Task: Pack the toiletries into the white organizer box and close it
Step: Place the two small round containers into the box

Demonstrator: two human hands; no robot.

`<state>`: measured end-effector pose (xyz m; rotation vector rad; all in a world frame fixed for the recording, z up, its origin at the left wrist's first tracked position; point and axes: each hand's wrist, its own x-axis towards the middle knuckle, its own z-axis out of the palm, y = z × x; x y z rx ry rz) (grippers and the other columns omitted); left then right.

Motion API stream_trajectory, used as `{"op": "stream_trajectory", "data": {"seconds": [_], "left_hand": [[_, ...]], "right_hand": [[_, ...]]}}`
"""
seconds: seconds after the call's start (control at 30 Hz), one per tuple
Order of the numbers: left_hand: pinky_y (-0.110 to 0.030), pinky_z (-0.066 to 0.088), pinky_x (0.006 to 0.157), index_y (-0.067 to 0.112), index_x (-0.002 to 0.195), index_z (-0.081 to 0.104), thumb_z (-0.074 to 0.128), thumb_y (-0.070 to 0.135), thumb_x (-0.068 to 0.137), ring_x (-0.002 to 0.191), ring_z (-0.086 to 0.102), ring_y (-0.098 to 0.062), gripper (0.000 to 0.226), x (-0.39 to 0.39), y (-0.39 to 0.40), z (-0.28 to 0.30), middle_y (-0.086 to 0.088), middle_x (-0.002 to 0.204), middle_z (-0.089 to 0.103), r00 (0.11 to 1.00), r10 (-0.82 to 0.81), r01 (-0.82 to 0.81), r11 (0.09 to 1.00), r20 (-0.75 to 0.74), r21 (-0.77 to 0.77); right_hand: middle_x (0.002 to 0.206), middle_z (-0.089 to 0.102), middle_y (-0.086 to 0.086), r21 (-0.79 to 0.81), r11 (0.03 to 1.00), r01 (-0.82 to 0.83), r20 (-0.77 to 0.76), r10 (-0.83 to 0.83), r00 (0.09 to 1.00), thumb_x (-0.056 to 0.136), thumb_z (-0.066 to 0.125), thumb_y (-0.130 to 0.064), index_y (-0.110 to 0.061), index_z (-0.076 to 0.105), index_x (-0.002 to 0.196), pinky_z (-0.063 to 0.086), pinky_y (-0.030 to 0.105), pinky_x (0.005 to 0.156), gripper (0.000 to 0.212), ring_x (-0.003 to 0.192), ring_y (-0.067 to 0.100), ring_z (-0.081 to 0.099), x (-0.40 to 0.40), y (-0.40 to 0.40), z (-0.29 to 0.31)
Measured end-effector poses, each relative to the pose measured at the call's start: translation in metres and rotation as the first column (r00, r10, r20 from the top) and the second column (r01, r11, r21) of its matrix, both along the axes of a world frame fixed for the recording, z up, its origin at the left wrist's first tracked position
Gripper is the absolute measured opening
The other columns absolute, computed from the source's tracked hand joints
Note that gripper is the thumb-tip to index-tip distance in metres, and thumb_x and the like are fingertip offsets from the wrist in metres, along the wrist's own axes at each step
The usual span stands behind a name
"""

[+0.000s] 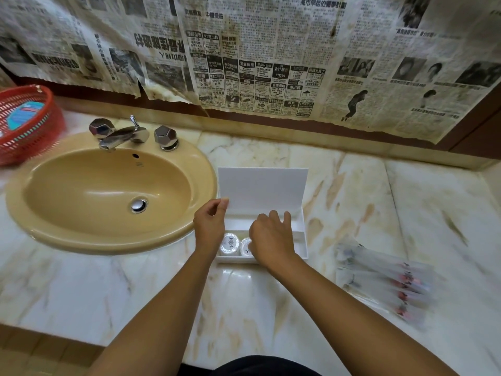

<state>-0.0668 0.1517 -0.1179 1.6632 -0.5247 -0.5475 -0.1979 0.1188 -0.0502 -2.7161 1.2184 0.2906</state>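
Pinching the raised lid (262, 189) of the box (302, 241) just right of the sink (108, 196), the left hand (210, 226) steadies it. The right hand (271, 238), fingers loosely spread and apparently empty, hovers over two jars (230, 244) inside. Blurred sachets (385, 283) wait right of the box; letting go early could drop the lid onto the fingers.

You had soft, even indoor light, with pale glare on the glossy marble bench (238, 278) and the rim of the tan oval ceramic sink (113, 240). The clear plastic sachets (390, 283) were smeared by blur. The wide lens bowed the newspaper-covered wall (271, 63) at the edges.
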Motion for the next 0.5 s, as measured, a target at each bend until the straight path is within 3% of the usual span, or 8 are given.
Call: {"op": "stream_trajectory", "data": {"seconds": [0.17,0.37,0.5], "left_hand": [[-0.006,0.041,0.065,0.008,0.081,0.068,0.063,0.015,0.096,0.061,0.052,0.006,0.017,0.0003,-0.0004,0.0001,0.001,0.073,0.062,1.000,0.004,-0.004,1.000,0.001,0.001],[-0.007,0.043,0.066,0.007,0.084,0.068,0.063,0.015,0.096,0.068,0.054,-0.004,0.016,0.0000,0.0004,0.0007,-0.003,0.078,0.064,1.000,-0.002,0.002,1.000,0.012,-0.012],[-0.006,0.043,0.066,0.008,0.084,0.069,0.063,0.016,0.096,0.065,0.055,0.004,0.016,-0.0002,0.0011,0.0009,-0.003,0.078,0.065,1.000,-0.004,0.004,1.000,0.018,-0.005]], "right_hand": [[0.111,0.059,0.001,0.028,0.999,0.017,0.031,-0.017,0.999,0.083,0.068,-0.031,-0.023,0.068,0.099,0.011,0.054,0.115,0.018,0.122,0.027,0.040,-0.0003,0.0025,-0.0037],[0.108,0.059,0.002,0.016,0.999,0.032,0.056,-0.033,0.998,0.081,0.070,-0.024,-0.023,0.068,0.095,0.009,0.053,0.115,0.013,0.121,0.028,0.042,0.0012,0.0036,-0.0063],[0.110,0.060,0.000,0.005,0.999,0.044,0.087,-0.045,0.995,0.082,0.070,-0.030,-0.021,0.070,0.093,0.008,0.054,0.116,0.014,0.122,0.027,0.041,-0.0025,0.0070,-0.0065]]}}
